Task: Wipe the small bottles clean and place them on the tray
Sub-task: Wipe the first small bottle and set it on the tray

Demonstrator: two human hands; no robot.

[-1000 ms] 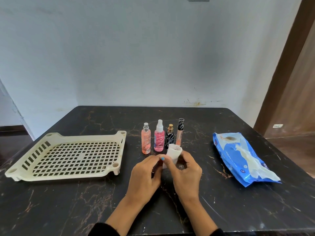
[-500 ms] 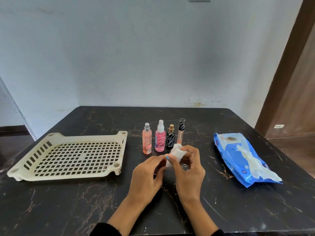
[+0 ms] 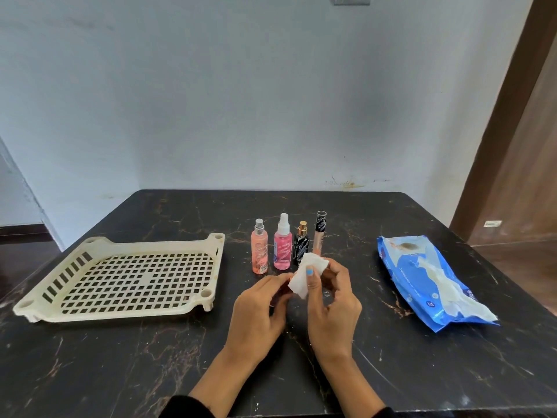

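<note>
A: What's nearest?

B: Two hands over the dark table. The right hand is curled, its thumb pinning a white wipe. The left hand is also curled, fingertips meeting the wipe's edge. It seems to grip something small under the wipe, but that is hidden; I cannot tell what.

A: And the bottles?

B: Just beyond the hands, four stand upright in a row: peach bottle, pink bottle, black bottle, and a slim tube partly behind the wipe.

A: The tray?

B: Left of the left hand, well apart, the cream tray holds nothing. Right of the right hand lies a blue pack.
</note>
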